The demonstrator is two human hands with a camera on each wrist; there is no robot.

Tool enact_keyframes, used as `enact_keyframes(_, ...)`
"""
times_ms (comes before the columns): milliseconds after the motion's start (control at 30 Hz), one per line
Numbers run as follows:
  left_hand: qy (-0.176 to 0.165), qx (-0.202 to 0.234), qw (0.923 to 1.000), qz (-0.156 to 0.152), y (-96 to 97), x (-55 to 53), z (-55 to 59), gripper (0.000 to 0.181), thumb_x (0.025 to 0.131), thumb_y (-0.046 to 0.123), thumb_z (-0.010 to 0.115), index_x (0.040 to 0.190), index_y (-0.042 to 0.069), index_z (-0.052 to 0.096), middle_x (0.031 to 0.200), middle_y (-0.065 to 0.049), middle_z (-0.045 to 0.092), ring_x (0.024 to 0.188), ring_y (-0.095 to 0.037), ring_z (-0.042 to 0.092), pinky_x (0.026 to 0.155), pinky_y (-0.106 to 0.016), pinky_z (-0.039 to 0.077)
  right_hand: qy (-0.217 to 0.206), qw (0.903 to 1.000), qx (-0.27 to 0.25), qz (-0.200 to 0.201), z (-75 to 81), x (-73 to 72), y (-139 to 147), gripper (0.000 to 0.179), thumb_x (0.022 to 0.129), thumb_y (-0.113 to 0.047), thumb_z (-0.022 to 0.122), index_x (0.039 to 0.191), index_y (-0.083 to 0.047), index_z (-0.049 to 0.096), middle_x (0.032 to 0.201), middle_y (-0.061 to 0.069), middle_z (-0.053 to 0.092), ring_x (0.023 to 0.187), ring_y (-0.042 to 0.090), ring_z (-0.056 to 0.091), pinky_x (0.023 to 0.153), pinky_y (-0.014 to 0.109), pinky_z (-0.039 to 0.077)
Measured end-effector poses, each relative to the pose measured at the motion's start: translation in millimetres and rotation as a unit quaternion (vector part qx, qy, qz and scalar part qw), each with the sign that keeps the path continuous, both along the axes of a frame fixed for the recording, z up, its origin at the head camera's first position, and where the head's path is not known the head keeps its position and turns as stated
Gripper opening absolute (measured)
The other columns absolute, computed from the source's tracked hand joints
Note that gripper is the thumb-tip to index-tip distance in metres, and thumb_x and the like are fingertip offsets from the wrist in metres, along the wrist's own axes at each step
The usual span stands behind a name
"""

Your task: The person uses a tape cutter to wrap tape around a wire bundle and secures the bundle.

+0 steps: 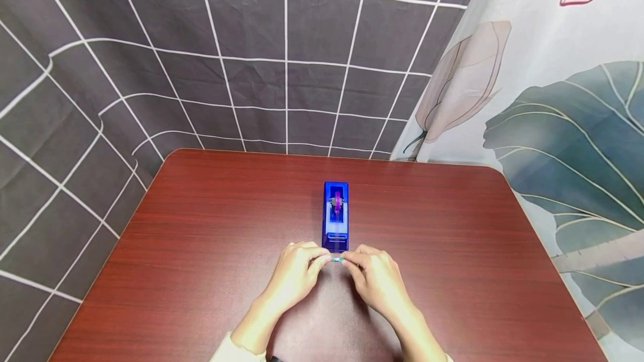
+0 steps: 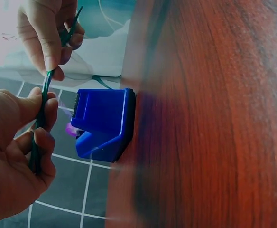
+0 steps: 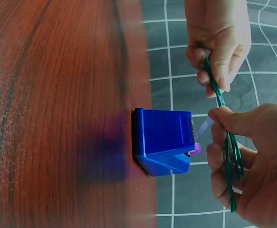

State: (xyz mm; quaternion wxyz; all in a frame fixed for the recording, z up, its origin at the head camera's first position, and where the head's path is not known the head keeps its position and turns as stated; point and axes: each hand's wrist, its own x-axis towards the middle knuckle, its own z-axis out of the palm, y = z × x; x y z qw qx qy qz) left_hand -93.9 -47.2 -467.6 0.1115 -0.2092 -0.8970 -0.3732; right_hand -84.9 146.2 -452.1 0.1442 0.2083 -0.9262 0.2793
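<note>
Both hands hold a thin bundle of dark green strips (image 3: 228,161) just in front of a blue tape dispenser (image 1: 336,242). My left hand (image 1: 297,270) pinches one end between thumb and fingers. The other end is pinched by my right hand (image 1: 377,278), with loose strip ends hanging along its palm in the right wrist view. Between the fingertips a short, shiny middle part of the bundle shows. A clear strip of tape (image 3: 205,126) runs from the dispenser's toothed edge side toward the bundle. Whether it sticks to the strips is hard to tell.
The dispenser stands on a reddish-brown wooden table (image 1: 211,228), with a purple tape roll (image 1: 337,203) inside. Behind the table hangs a dark grey curtain (image 1: 251,27) with white grid lines. A white leaf-patterned curtain (image 1: 533,200) hangs on the right.
</note>
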Motion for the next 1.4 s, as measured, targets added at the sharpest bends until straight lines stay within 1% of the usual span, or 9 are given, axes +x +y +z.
enact_keyframes(300, -0.002, 0.008, 1.0, 0.001, 1.6, -0.4, -2.0, 0.005, 0.089, 0.014, 0.074, 0.089, 0.012, 0.079, 0.083, 0.005, 0.071, 0.082, -0.011, 0.068, 0.082, -0.045, 0.048, -0.013, 0.9997, -0.016, -0.011, -1.6, 0.2, -0.5, 0.013, 0.081, -0.006, 0.082, 0.091, -0.014, 0.08, 0.069, -0.017, 0.052, 0.058, -0.002, 0.045, 0.053, 0.023, 0.039)
enact_keyframes(400, -0.001, 0.014, 0.9999, 0.002, 1.7, -0.5, -2.8, 0.004, 0.088, 0.013, 0.075, 0.089, 0.012, 0.079, 0.083, 0.005, 0.071, 0.082, -0.012, 0.067, 0.082, -0.046, 0.048, -0.019, 0.9995, -0.02, -0.013, -1.0, 0.0, -1.0, 0.012, 0.082, -0.005, 0.081, 0.091, -0.014, 0.079, 0.071, -0.016, 0.055, 0.059, -0.001, 0.046, 0.054, 0.024, 0.04)
enact_keyframes(633, 0.006, 0.029, 0.9996, 0.003, 1.8, -1.5, -5.2, 0.004, 0.084, 0.013, 0.078, 0.087, 0.013, 0.081, 0.081, 0.007, 0.071, 0.08, -0.013, 0.065, 0.077, -0.042, 0.047, -0.036, 0.9992, -0.012, -0.011, -1.0, -1.0, -1.1, 0.015, 0.081, -0.002, 0.081, 0.092, -0.013, 0.08, 0.08, -0.011, 0.067, 0.062, 0.0, 0.049, 0.057, 0.025, 0.043)
enact_keyframes(767, 0.007, 0.031, 0.9995, 0.002, 1.6, -1.6, -6.8, 0.005, 0.083, 0.013, 0.08, 0.088, 0.012, 0.081, 0.082, 0.006, 0.071, 0.08, -0.013, 0.066, 0.077, -0.042, 0.047, -0.038, 0.9992, 0.001, -0.011, -2.1, -1.2, -1.4, 0.014, 0.082, -0.002, 0.08, 0.091, -0.013, 0.079, 0.083, -0.009, 0.07, 0.065, 0.004, 0.057, 0.06, 0.03, 0.047)
enact_keyframes(867, 0.006, 0.031, 0.9995, 0.001, 1.6, -1.6, -8.1, 0.006, 0.082, 0.013, 0.081, 0.088, 0.012, 0.082, 0.082, 0.006, 0.071, 0.08, -0.012, 0.067, 0.076, -0.039, 0.047, -0.032, 0.9994, 0.009, -0.008, -3.4, -1.1, -1.6, 0.014, 0.082, -0.002, 0.079, 0.09, -0.013, 0.079, 0.084, -0.008, 0.072, 0.071, 0.009, 0.065, 0.068, 0.038, 0.052)
enact_keyframes(1000, 0.01, 0.021, 0.9997, 0.001, 1.3, -1.7, -9.3, 0.007, 0.082, 0.013, 0.082, 0.088, 0.013, 0.081, 0.082, 0.006, 0.071, 0.08, -0.013, 0.067, 0.075, -0.037, 0.046, -0.018, 0.9997, 0.016, -0.004, -5.3, -1.2, -1.9, 0.014, 0.08, -0.002, 0.08, 0.089, -0.013, 0.079, 0.084, -0.007, 0.073, 0.074, 0.011, 0.068, 0.073, 0.043, 0.051)
enact_keyframes(1133, 0.023, -0.001, 0.9997, 0.0, 1.2, -1.8, -9.4, 0.006, 0.082, 0.014, 0.082, 0.088, 0.015, 0.08, 0.083, 0.006, 0.072, 0.081, -0.014, 0.066, 0.074, -0.035, 0.044, -0.001, 0.9998, 0.02, 0.0, -7.0, -1.3, -1.8, 0.014, 0.08, -0.002, 0.08, 0.089, -0.012, 0.079, 0.083, -0.007, 0.072, 0.074, 0.01, 0.068, 0.071, 0.04, 0.049)
enact_keyframes(1267, 0.035, -0.03, 0.9989, 0.0, 0.9, -1.0, -9.8, 0.005, 0.087, 0.017, 0.078, 0.092, 0.016, 0.078, 0.086, 0.006, 0.073, 0.082, -0.015, 0.068, 0.075, -0.035, 0.044, 0.016, 0.9997, 0.018, 0.006, -9.2, -1.2, -1.1, 0.015, 0.079, -0.001, 0.081, 0.089, -0.011, 0.079, 0.082, -0.005, 0.072, 0.075, 0.012, 0.069, 0.07, 0.039, 0.048)
enact_keyframes(1400, 0.048, -0.059, 0.9971, -0.005, -0.2, -1.0, -11.5, 0.006, 0.089, 0.019, 0.075, 0.092, 0.015, 0.078, 0.084, 0.006, 0.073, 0.08, -0.015, 0.068, 0.072, -0.034, 0.044, 0.033, 0.9992, 0.018, 0.013, -11.4, -2.6, -0.6, 0.014, 0.078, 0.0, 0.081, 0.088, -0.01, 0.079, 0.082, -0.003, 0.073, 0.075, 0.013, 0.07, 0.07, 0.039, 0.047)
